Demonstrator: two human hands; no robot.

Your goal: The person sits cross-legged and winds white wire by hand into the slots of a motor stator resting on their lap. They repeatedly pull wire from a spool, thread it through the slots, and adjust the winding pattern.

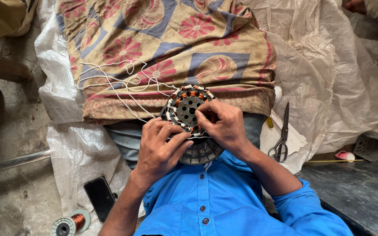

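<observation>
Floor repair workshop: copper wire spool (72, 223) (scissors (281, 136) too).

We count two hands at the centre, the left hand (160, 146) at seven o'clock of the one round stator (192, 123) and the right hand (222, 124) at three o'clock of it. We see one white thread (114, 85) looping off toward ten o'clock. At three o'clock lies one pair of scissors (281, 135). At seven o'clock we find one dark phone (100, 197) and one spool of copper wire (71, 222). One patterned cloth (167, 48) spreads at twelve o'clock. We count three buttons showing on the one blue shirt (224, 205).
</observation>
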